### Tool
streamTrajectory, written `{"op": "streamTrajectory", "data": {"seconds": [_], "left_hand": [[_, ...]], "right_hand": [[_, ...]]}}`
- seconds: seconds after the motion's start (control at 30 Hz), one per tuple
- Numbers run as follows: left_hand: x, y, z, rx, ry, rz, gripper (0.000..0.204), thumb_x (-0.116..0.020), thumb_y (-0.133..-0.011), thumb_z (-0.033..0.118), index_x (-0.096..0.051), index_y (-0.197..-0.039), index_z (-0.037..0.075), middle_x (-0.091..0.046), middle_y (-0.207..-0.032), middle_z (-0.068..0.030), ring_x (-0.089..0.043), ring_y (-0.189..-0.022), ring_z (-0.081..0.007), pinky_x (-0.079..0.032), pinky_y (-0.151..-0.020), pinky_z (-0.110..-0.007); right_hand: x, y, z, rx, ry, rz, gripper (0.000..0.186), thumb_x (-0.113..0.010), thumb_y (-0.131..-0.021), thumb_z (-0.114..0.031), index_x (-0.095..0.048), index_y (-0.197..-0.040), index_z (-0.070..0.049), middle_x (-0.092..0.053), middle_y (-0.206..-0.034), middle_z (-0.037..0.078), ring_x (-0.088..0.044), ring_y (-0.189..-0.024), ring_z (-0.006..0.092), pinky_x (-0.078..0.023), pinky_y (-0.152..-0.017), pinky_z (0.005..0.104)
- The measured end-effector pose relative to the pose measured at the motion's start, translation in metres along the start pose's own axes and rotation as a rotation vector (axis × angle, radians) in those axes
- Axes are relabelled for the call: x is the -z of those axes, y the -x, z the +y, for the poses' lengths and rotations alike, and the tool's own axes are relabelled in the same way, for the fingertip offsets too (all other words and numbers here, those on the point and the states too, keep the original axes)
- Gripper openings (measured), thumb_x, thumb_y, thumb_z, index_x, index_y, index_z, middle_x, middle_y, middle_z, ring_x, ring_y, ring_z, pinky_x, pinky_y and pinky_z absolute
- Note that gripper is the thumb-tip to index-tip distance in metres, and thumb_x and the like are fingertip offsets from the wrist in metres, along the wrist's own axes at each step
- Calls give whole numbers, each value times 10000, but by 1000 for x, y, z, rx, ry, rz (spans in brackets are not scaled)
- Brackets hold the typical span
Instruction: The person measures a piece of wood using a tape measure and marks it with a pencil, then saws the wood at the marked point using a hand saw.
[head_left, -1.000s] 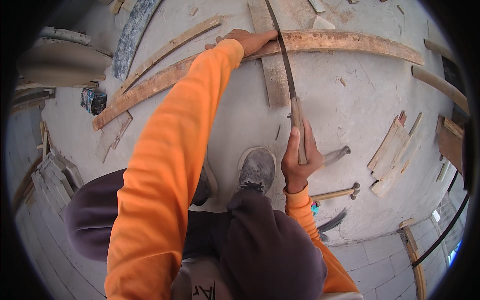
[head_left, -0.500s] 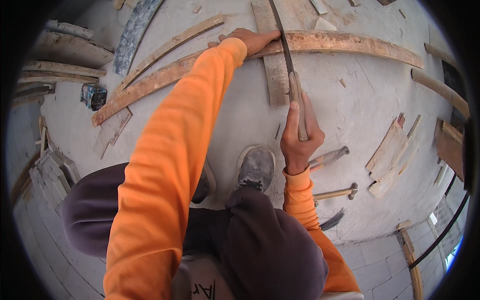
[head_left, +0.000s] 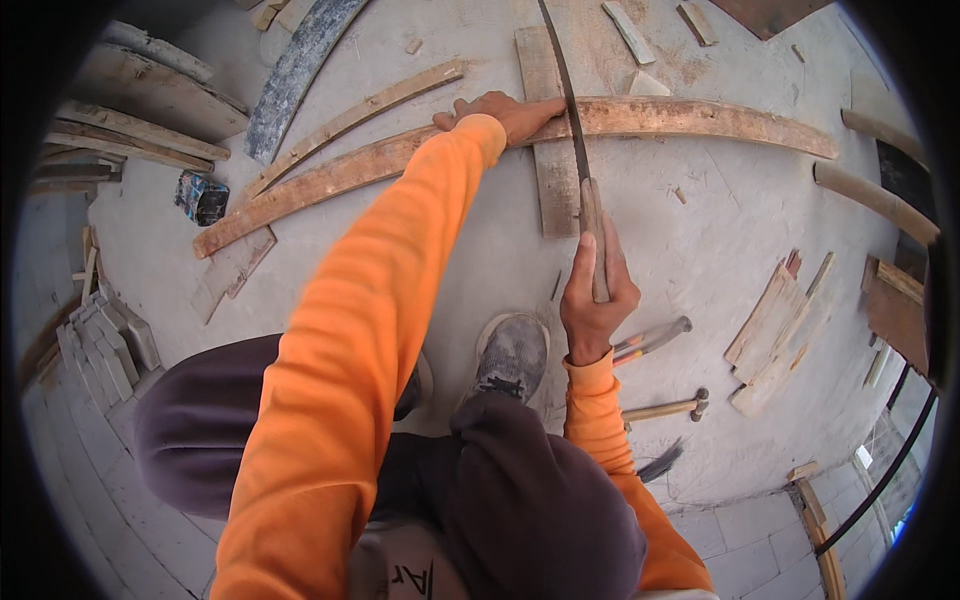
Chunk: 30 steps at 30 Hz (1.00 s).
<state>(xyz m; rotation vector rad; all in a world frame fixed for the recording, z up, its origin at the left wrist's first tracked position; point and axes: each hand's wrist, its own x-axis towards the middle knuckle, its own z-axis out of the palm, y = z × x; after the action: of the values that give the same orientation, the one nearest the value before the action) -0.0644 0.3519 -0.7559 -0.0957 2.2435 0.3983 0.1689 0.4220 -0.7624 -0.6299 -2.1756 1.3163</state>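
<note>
My left hand [head_left: 510, 118] grips the long reddish-brown wooden board [head_left: 700, 123], its thumb side right beside a dark saw blade [head_left: 572, 120] that crosses the board. A shorter weathered plank [head_left: 555, 200] lies crosswise under the board. My right hand [head_left: 598, 288] is closed around the saw's straight wooden handle [head_left: 592, 200], below the board in the view. Near my right wrist, a claw hammer [head_left: 672, 330] and a wooden-handled hammer [head_left: 665, 409] lie on the concrete floor, with a dark bundle of what looks like wire [head_left: 660, 463] nearby.
Loose strips [head_left: 370, 105], a grey-stained board [head_left: 300, 80] and a small patterned container [head_left: 202, 197] lie at upper left. Grey blocks [head_left: 105, 350] are stacked at left, scrap planks [head_left: 775, 330] at right. A black hose or cable [head_left: 880, 480] runs along the far right.
Compared with a second ago, my right hand and the saw have moved forward across the board. My left hand stays on the board; the whole scene sits slightly lower in the view.
</note>
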Motion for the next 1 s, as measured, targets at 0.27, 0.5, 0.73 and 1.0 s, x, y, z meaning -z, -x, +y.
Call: {"op": "streamTrajectory", "data": {"seconds": [0.27,0.5,0.73,1.0], "left_hand": [[-5,-2,1,-24,-41,81,1010,-518,-769,862,-694,-1324,36,-663,-1347,-213,-395,-1454,-397,-215,-1099,-567],[-9,0,-5,-42,-78,136,932,-515,-807,818,-708,-1304,54,-689,-1275,-199,-377,-1449,-387,-214,-1096,-550],[-24,-5,-26,-242,-182,241,895,-477,-906,813,-661,-1338,51,-648,-1304,-169,-419,-1364,-362,-233,-1089,-546],[-25,-16,-40,-247,-179,244,1017,-480,-848,900,-612,-1417,67,-642,-1364,-178,-431,-1384,-364,-212,-1111,-550]], "right_hand": [[19,-3,7,31,10,-29,344,-688,-971,-47,-688,-1291,80,-772,-1094,244,-763,-904,186,-575,-774,275],[33,16,-3,-7,37,-49,346,-686,-970,-40,-684,-1288,94,-765,-1095,266,-766,-906,201,-575,-771,276],[27,12,-8,-17,27,-54,347,-683,-969,-34,-678,-1287,105,-767,-1082,266,-766,-881,198,-575,-734,271],[50,50,-4,5,92,-76,355,-664,-975,-30,-663,-1301,111,-772,-1062,250,-766,-844,206,-575,-741,285]]}}
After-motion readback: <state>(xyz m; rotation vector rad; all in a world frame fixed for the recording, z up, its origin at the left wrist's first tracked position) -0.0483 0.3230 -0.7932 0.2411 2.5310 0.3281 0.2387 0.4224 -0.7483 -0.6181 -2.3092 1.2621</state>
